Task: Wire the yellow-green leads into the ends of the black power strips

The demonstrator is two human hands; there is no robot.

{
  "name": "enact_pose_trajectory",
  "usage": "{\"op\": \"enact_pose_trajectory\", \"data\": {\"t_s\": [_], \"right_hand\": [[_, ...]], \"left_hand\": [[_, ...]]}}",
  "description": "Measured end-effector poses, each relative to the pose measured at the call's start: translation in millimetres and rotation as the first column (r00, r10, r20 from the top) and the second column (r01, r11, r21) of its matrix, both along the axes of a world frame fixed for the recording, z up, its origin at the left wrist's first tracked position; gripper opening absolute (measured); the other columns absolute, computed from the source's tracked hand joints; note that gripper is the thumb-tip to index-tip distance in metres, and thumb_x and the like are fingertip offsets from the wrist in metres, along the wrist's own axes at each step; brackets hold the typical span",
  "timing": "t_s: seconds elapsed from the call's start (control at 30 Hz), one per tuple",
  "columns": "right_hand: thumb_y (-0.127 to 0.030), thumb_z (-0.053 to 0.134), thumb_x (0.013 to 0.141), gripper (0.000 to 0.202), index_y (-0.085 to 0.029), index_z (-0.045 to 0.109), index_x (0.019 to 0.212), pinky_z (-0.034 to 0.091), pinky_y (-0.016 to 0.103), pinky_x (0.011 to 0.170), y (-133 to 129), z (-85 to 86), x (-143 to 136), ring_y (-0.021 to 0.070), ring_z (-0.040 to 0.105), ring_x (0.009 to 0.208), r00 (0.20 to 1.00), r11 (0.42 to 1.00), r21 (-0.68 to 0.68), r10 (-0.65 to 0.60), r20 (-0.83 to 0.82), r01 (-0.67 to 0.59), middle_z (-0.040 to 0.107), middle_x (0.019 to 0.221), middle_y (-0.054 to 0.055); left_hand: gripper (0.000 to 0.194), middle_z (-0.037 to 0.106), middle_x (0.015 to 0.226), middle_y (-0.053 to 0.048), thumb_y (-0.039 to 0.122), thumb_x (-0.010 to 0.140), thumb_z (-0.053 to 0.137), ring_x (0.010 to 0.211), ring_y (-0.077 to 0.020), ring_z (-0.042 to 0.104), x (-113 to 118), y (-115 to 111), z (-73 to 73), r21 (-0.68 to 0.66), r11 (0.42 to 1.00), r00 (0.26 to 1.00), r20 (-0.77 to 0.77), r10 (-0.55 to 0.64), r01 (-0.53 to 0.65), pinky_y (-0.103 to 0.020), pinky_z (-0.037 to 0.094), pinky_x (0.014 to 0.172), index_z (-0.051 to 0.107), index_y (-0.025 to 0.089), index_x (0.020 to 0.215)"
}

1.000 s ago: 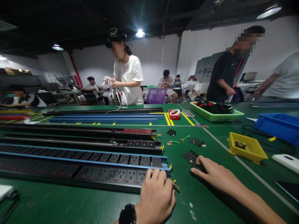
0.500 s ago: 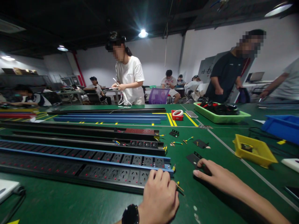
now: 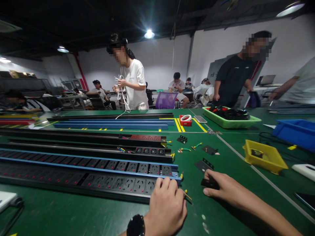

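Near the front of the green table, my left hand (image 3: 166,201) is closed over the right end of a long black power strip (image 3: 118,183) with a row of sockets and small red lights. A green-yellow wire (image 3: 186,193) sticks out beside its fingers. To the right, my right hand (image 3: 222,188) pinches a small black metal bracket (image 3: 209,184) between thumb and fingers, just off the strip's end. Another black bracket (image 3: 203,165) lies flat right behind that hand. A blue-edged socket strip (image 3: 145,168) lies parallel behind the black one.
Further back are a strip with red sockets (image 3: 145,137) and blue rails (image 3: 113,125). Short green-yellow wires (image 3: 184,149) and a flat bracket (image 3: 209,150) lie mid-table. A yellow bin (image 3: 264,160), a blue bin (image 3: 295,134) and a green basket (image 3: 232,123) stand right. A co-worker (image 3: 133,78) handles white cable opposite.
My right hand has closed on a black bracket and lifted it slightly toward me. My left hand stays on the strip's end. The co-worker opposite has raised the white cable.
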State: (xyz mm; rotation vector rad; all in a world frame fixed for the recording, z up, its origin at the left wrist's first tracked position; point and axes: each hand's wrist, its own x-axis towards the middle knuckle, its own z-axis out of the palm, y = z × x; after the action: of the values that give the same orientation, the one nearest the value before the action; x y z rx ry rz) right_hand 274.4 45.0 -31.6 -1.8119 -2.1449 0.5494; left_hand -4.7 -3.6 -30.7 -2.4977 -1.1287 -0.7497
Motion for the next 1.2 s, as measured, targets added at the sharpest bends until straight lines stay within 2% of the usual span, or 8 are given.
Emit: {"op": "enact_pose_trajectory", "data": {"t_s": [0.1, 0.2, 0.33, 0.47, 0.6, 0.7, 0.93, 1.2], "right_hand": [[-0.036, 0.068, 0.079, 0.016, -0.023, 0.063, 0.087, 0.046, 0.031, 0.074, 2.6, 2.0, 5.7, 0.0258, 0.065, 0.084, 0.992, 0.993, -0.059, 0.093, -0.087, -0.099, 0.073, 0.092, 0.006], [-0.031, 0.062, 0.081, 0.009, -0.022, 0.062, 0.083, 0.044, 0.032, 0.073, 4.3, 5.6, 8.4, 0.0258, 0.064, 0.083, 0.986, 0.991, -0.057, 0.117, -0.118, -0.124, 0.072, 0.088, 0.006], [-0.033, 0.061, 0.085, 0.013, -0.021, 0.063, 0.081, 0.043, 0.031, 0.072, 3.6, 15.2, 6.6, 0.0251, 0.063, 0.080, 0.970, 0.989, -0.045, 0.132, -0.204, -0.144, 0.070, 0.083, 0.005], [-0.038, 0.065, 0.087, 0.020, -0.018, 0.064, 0.084, 0.044, 0.031, 0.072, -3.2, 30.4, -0.3, 0.0236, 0.062, 0.082, 0.888, 0.972, -0.072, 0.171, -0.426, -0.222, 0.069, 0.084, 0.004], [-0.039, 0.074, 0.082, 0.025, -0.017, 0.066, 0.090, 0.042, 0.028, 0.070, -13.8, 40.6, -12.7, 0.0194, 0.059, 0.078, 0.801, 0.918, -0.191, 0.185, -0.569, -0.347, 0.066, 0.082, 0.002], [-0.032, 0.078, 0.078, 0.023, -0.016, 0.066, 0.088, 0.038, 0.025, 0.064, -19.9, 38.6, -24.3, 0.0158, 0.054, 0.071, 0.777, 0.889, -0.242, 0.174, -0.605, -0.388, 0.063, 0.076, -0.001], [-0.024, 0.076, 0.079, 0.016, -0.016, 0.062, 0.084, 0.034, 0.023, 0.059, -22.9, 22.2, -42.7, 0.0129, 0.048, 0.065, 0.774, 0.920, -0.153, 0.204, -0.600, -0.361, 0.055, 0.069, -0.005], [-0.015, 0.072, 0.084, 0.006, -0.017, 0.066, 0.084, 0.040, 0.023, 0.063, -21.4, 12.0, -53.0, 0.0147, 0.058, 0.070, 0.824, 0.952, 0.009, 0.269, -0.500, -0.305, 0.065, 0.076, -0.002]], "left_hand": [[0.014, 0.059, 0.089, -0.004, 0.033, 0.094, 0.061, 0.084, -0.0244, 0.051, -0.1, -0.7, 0.4, -0.003, 1.000, 1.000, -0.002, 0.002, -0.002, -0.041, 0.034, 0.074, 0.057, 0.022, 0.086], [0.014, 0.059, 0.089, -0.004, 0.033, 0.094, 0.062, 0.085, -0.0244, 0.050, -0.1, -1.1, 0.6, -0.006, 1.000, 1.000, 0.001, 0.004, -0.004, -0.040, 0.034, 0.075, 0.057, 0.022, 0.086], [0.013, 0.060, 0.090, -0.003, 0.033, 0.093, 0.063, 0.085, -0.0245, 0.050, 0.4, -0.9, 1.4, -0.026, 1.000, 1.000, 0.000, 0.003, -0.003, -0.040, 0.034, 0.076, 0.057, 0.023, 0.086], [0.010, 0.059, 0.092, -0.004, 0.032, 0.093, 0.061, 0.087, -0.0252, 0.049, 0.7, -1.2, 4.6, -0.085, 0.996, 1.000, -0.005, 0.021, -0.021, -0.042, 0.034, 0.079, 0.059, 0.024, 0.088], [0.012, 0.058, 0.093, -0.004, 0.036, 0.089, 0.063, 0.089, -0.0266, 0.048, -0.2, -2.6, 9.9, -0.144, 0.989, 1.000, -0.006, 0.003, -0.004, -0.043, 0.034, 0.080, 0.060, 0.024, 0.088], [0.011, 0.057, 0.092, -0.005, 0.033, 0.084, 0.064, 0.090, -0.0272, 0.047, -1.1, -3.5, 13.0, -0.184, 0.983, 1.000, -0.005, -0.013, 0.011, -0.043, 0.034, 0.081, 0.059, 0.024, 0.087], [0.012, 0.057, 0.092, -0.007, 0.031, 0.078, 0.062, 0.090, -0.0277, 0.046, -2.9, -2.0, 13.9, -0.190, 0.981, 0.999, -0.022, -0.040, 0.035, -0.043, 0.033, 0.080, 0.058, 0.023, 0.086], [0.020, 0.058, 0.094, -0.006, 0.039, 0.080, 0.067, 0.092, -0.0281, 0.048, -3.0, -2.1, 13.3, -0.170, 0.984, 0.998, -0.018, -0.056, 0.052, -0.044, 0.033, 0.081, 0.060, 0.024, 0.091]]}}
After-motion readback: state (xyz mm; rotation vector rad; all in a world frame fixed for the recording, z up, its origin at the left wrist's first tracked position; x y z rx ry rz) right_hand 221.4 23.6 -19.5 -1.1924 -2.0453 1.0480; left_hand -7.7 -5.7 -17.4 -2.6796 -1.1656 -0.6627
